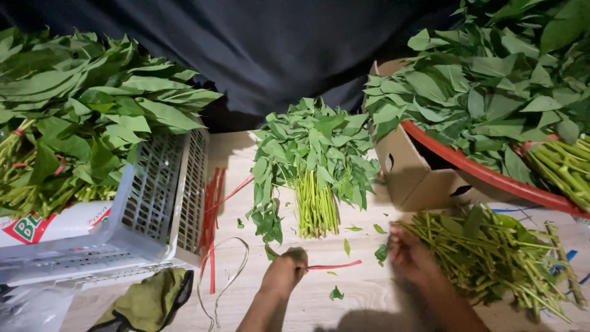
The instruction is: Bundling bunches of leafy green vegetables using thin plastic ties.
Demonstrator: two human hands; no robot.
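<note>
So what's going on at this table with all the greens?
A person works at a wooden table covered in leafy greens. The left hand pinches one end of a red tie strip, while the right hand, blurred, rests at a pile of cut stems. A loose bunch of greens lies flat in front of both hands. More red strips hang beside a white crate stacked with bundles.

My two bare forearms reach up from the bottom edge, my left hand (286,264) curled into a loose fist with fingers tucked under, my right hand (405,251) blurred just beside it, fingers bent downward, wrists close together.
</note>
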